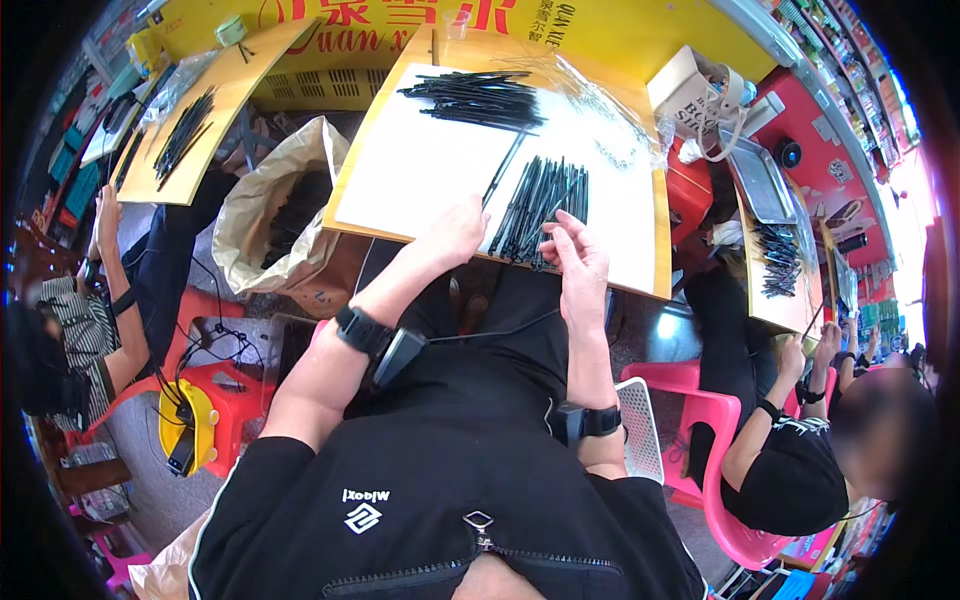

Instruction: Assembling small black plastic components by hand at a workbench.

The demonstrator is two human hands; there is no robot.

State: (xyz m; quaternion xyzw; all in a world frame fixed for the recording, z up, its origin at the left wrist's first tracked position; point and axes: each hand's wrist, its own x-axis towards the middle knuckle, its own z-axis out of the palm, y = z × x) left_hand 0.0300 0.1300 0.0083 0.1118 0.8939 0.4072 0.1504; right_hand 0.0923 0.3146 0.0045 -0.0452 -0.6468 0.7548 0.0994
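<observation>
My left hand (pixel 458 232) is closed on the lower end of a thin black stick (pixel 507 165), which slants up and away from me over the white sheet. My right hand (pixel 580 262) hovers at the right side of the near pile of black sticks (pixel 530 205), its thumb and forefinger drawn together. Whether anything small sits between those fingertips is hard to see. A second pile of black sticks (pixel 470 98) lies crosswise at the far side of the white sheet (pixel 385 165).
Fine clear strands (pixel 610 130) lie at the table's far right, beside a cloth bag (pixel 695 95). A large paper sack (pixel 240 225) with dark contents stands left of the table (pixel 655 270). People work at side tables; a pink chair (pixel 725 450) is at right.
</observation>
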